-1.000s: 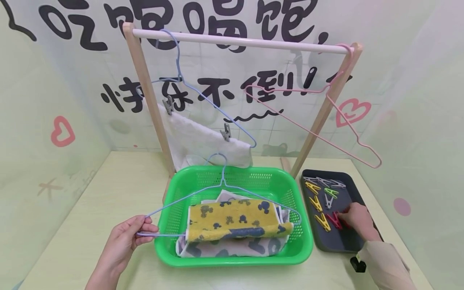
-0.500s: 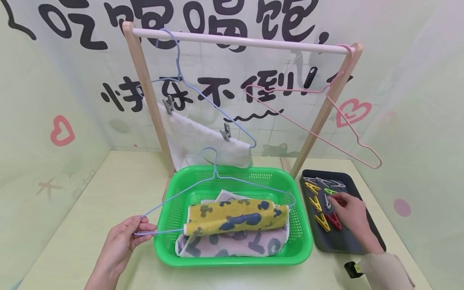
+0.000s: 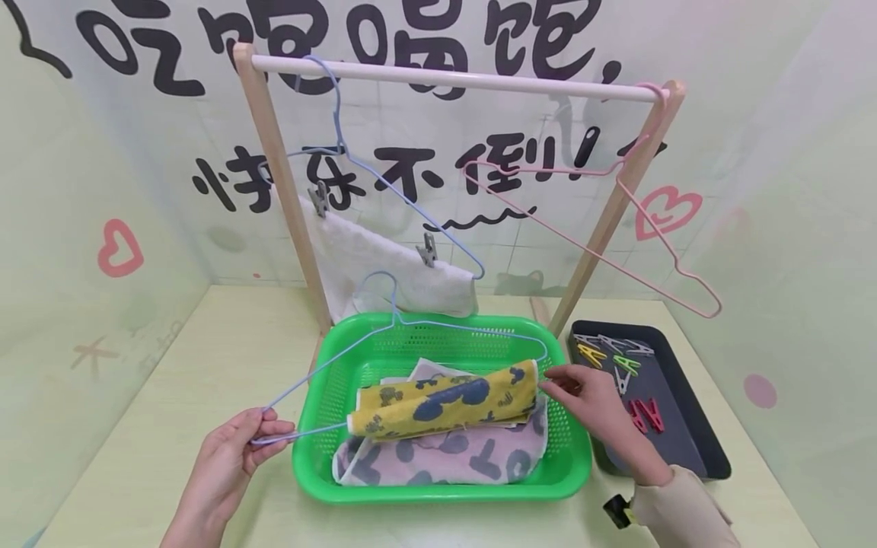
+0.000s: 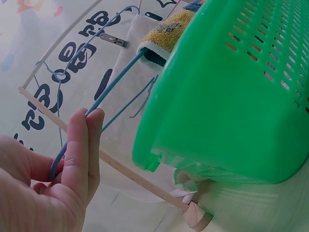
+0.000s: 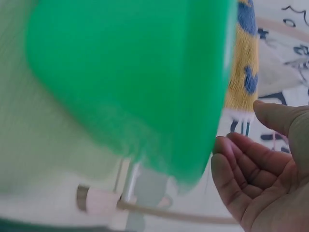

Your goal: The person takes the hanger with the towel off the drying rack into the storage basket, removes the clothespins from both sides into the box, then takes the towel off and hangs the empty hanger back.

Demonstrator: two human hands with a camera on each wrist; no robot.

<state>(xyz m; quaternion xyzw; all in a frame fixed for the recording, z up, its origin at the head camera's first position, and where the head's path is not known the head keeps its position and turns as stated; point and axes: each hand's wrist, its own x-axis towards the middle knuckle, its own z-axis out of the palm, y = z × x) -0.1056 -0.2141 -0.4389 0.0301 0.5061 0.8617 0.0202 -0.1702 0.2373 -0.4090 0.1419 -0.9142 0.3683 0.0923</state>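
My left hand [image 3: 236,449] pinches the left end of a blue clothes hanger [image 3: 329,361], and the left wrist view shows its wire between thumb and fingers. A yellow towel [image 3: 452,399] with blue patterns is draped over the hanger's lower bar, above the green basket [image 3: 441,493]. Beside the towel's right end is my right hand [image 3: 596,399], its fingers loosely bent. In the right wrist view its thumb and fingers stand apart with nothing seen between them. Under the yellow towel, a pinkish patterned towel [image 3: 452,460] lies in the basket.
Behind the basket stands a rack with a white rod [image 3: 452,76]. From it hang a blue hanger [image 3: 411,202] with a clipped white towel [image 3: 390,266] and a pink hanger [image 3: 548,221]. A dark tray [image 3: 695,434] at right holds several clothespins, including red clothespins [image 3: 647,415].
My right hand has left the clothespin tray and come left to the yellow towel's right end. The held hanger has tilted, its hook shifting left and its right end rising with the towel.
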